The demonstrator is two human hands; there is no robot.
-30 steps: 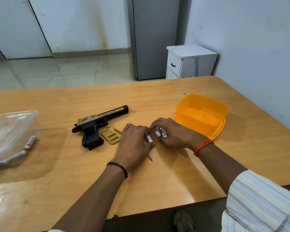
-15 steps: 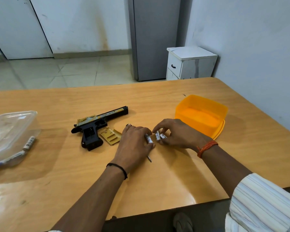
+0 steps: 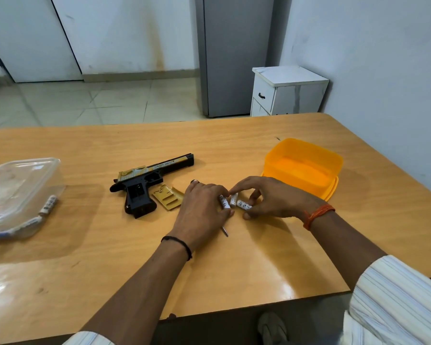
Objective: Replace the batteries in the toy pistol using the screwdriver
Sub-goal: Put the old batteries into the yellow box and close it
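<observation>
Toy pistol [image 3: 144, 181] lies opened on the table [image 3: 259, 257], cover [image 3: 168, 197] beside it. My right hand [image 3: 271, 197] has risen, now pinching batteries [image 3: 234, 201]; my left hand [image 3: 202, 207] grips one, screwdriver [image 3: 225, 231] beneath. Reloading nears.

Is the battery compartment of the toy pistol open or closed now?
Open. The gold cover lies on the table beside the toy pistol, and the grip shows an exposed dark cavity.
</observation>
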